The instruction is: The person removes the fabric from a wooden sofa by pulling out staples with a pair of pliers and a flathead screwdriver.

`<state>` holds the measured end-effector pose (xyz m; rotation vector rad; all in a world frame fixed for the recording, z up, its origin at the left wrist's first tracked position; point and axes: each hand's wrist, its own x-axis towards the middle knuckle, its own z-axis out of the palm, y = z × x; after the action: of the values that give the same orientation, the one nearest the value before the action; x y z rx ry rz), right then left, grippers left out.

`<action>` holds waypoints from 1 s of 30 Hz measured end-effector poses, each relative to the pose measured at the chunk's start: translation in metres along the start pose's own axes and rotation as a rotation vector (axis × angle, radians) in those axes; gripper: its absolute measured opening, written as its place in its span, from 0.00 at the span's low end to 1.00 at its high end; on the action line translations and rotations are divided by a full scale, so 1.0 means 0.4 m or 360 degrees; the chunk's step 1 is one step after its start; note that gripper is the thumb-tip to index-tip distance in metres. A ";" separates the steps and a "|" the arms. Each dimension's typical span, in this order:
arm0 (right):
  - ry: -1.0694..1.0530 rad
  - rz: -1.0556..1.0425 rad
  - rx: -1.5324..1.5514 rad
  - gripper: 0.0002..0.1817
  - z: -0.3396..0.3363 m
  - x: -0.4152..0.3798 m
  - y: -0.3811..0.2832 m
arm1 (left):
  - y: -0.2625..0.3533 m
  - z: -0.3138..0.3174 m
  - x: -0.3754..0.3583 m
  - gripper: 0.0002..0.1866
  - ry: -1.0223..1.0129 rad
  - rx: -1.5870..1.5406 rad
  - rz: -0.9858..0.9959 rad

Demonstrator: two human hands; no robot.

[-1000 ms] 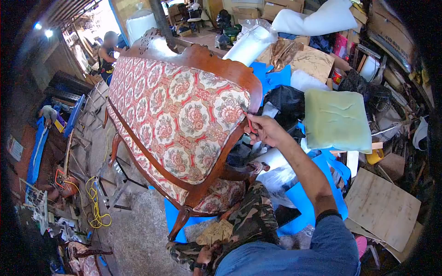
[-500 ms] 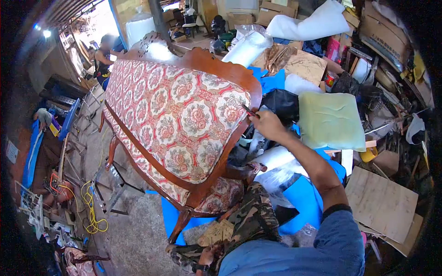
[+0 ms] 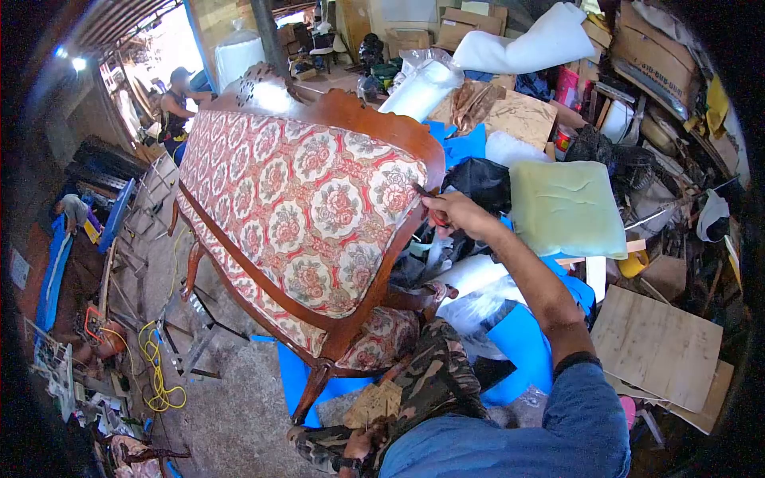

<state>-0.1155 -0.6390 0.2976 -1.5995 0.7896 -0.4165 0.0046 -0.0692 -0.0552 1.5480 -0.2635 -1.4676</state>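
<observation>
"Right grip, how is it set?"

"Closed around a small tool, its dark tip held at the right edge of the sofa's patterned back."

"And the left grip?"

"Lowered by the camouflage trousers; whether anything is held cannot be told."

"Where is the sofa placed?"

"On the concrete floor. Beyond its right edge, blue sheeting is spread and a pale cushion is laid; off its lower left, a yellow cord is coiled."

"Which containers are seen?"

"What looks like a black bag, near the sofa's upper right corner, and a cardboard box, farther right. Their contents are hidden."
</observation>
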 end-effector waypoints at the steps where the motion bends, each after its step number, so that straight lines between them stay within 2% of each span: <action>1: -0.0013 -0.0005 0.0144 0.24 0.009 -0.010 -0.005 | 0.063 0.031 -0.042 0.15 0.0021 0.0237 0.0143; 3: -0.0035 -0.0008 0.0437 0.24 0.027 -0.026 0.004 | 0.143 0.081 -0.099 0.14 0.0064 0.0301 0.0289; 4: -0.0199 0.0034 0.0484 0.24 0.012 -0.029 0.018 | 0.157 0.100 -0.111 0.14 0.0086 0.0123 0.0294; 7: -0.0310 0.0090 0.0485 0.22 0.038 -0.060 0.113 | 0.181 0.120 -0.080 0.17 0.0208 0.0005 0.0375; 9: -0.0225 -0.0131 -0.0027 0.20 0.101 -0.138 0.181 | 0.254 0.156 -0.051 0.19 0.0258 0.0072 0.0384; 11: 0.0090 -0.0499 -0.0878 0.19 0.197 -0.233 0.216 | 0.452 0.264 -0.068 0.19 0.0307 0.0009 0.0387; 13: 0.0157 -0.0820 -0.1230 0.15 0.264 -0.314 0.217 | 0.625 0.376 -0.055 0.15 0.0362 -0.0040 0.0798; 15: 0.0137 -0.1085 -0.1404 0.13 0.297 -0.368 0.220 | 0.717 0.437 -0.029 0.13 0.0277 -0.0036 0.1132; 16: 0.0128 -0.1230 -0.1499 0.14 0.300 -0.380 0.219 | 0.751 0.459 -0.018 0.13 0.0190 -0.0090 0.1103; 18: 0.0133 -0.1263 -0.1504 0.16 0.285 -0.395 0.228 | 0.786 0.490 0.007 0.11 0.0049 -0.0227 0.1026; 23: 0.0354 -0.1260 -0.1608 0.20 0.228 -0.388 0.257 | 0.801 0.545 0.038 0.12 0.0052 -0.0389 0.0828; 24: 0.0334 -0.1261 -0.1602 0.17 0.219 -0.389 0.229 | 0.806 0.553 0.039 0.12 0.0036 -0.0440 0.0788; 27: 0.0157 -0.1165 -0.1532 0.13 0.193 -0.344 0.247 | 0.820 0.562 0.065 0.13 0.0016 -0.0378 0.0906; 30: 0.0385 -0.1306 -0.1543 0.11 0.120 -0.273 0.222 | 0.817 0.564 0.059 0.15 0.0057 -0.0426 0.1080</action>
<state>-0.1827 -0.5308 0.2208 -2.8298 0.4776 -0.9064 -0.0421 -0.3639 0.2081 1.1107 -0.4933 -0.8943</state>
